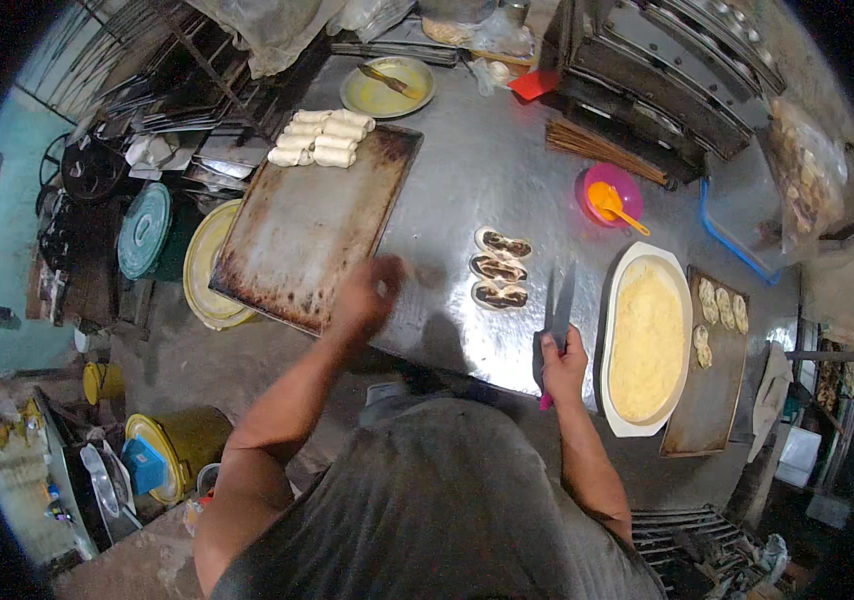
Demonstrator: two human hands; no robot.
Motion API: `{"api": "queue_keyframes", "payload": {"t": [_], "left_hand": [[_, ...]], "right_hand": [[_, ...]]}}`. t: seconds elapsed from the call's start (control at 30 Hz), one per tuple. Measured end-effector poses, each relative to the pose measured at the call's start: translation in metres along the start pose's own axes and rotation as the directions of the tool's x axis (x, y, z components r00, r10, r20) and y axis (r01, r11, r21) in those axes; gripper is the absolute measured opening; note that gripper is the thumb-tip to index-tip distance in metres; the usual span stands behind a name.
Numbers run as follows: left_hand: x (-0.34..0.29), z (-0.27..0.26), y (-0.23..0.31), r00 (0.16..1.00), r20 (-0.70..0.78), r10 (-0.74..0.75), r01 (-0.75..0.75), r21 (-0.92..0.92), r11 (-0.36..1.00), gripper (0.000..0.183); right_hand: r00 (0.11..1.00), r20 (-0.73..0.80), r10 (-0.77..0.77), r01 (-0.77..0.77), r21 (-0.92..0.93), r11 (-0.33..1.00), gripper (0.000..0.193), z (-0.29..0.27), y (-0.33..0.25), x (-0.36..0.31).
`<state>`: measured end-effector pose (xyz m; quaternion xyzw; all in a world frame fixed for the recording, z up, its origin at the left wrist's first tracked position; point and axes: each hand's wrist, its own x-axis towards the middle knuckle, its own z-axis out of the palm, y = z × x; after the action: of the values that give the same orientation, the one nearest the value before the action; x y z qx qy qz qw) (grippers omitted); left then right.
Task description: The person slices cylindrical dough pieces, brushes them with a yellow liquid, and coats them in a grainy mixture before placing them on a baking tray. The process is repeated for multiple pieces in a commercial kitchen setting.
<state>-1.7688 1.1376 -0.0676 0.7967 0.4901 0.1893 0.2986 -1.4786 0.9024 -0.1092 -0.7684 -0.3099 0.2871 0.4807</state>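
Note:
My right hand (pixel 564 367) is closed around the handle of a knife (pixel 564 298), its blade pointing away from me over the metal table. A darker blade-like shape beside it could be a reflection. My left hand (pixel 365 298) hovers by the near right edge of a baking tray (pixel 297 225), its fingers curled but smeared by motion. Rolled pieces of pale dough (pixel 325 137) sit in rows at the tray's far end. Between my hands, three cut pieces of dough with dark filling (pixel 500 268) lie in a column on the table.
To the right stands a white dish of grated yellow filling (pixel 647 340), beside another tray (pixel 704 400) with several shaped pieces. Beyond are a pink bowl (pixel 597 185) with an orange scoop, a bundle of thin sticks (pixel 607 152), a red scraper (pixel 533 85) and a yellow plate (pixel 362 98) with a brush.

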Motion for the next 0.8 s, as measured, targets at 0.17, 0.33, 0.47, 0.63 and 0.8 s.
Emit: {"api": "queue_keyframes", "payload": {"t": [0.17,0.33,0.47,0.63,0.8], "left_hand": [[-0.052,0.045,0.043,0.95,0.155,0.272,-0.262,-0.082,0.962,0.017],[-0.033,0.055,0.035,0.995,0.048,0.086,-0.071,-0.259,0.963,0.016],[-0.022,0.051,0.024,0.999,-0.024,-0.025,0.018,-0.239,0.971,0.018],[-0.02,0.055,0.012,0.989,0.068,-0.131,0.145,-0.26,0.955,0.02],[-0.013,0.063,-0.008,0.995,0.082,-0.054,0.067,-0.168,0.983,0.028]], "right_hand": [[0.923,0.382,-0.038,0.13,-0.218,0.967,0.039,-0.019,-0.042,-0.016],[0.723,0.654,-0.221,0.481,-0.248,0.841,0.053,-0.012,-0.034,-0.021],[0.65,0.75,-0.122,0.449,-0.25,0.858,0.064,-0.006,-0.069,-0.028],[0.63,0.776,-0.047,0.479,-0.34,0.81,0.069,0.005,-0.105,-0.038],[0.655,0.755,-0.029,0.541,-0.442,0.716,0.069,0.025,-0.13,-0.039]]}}
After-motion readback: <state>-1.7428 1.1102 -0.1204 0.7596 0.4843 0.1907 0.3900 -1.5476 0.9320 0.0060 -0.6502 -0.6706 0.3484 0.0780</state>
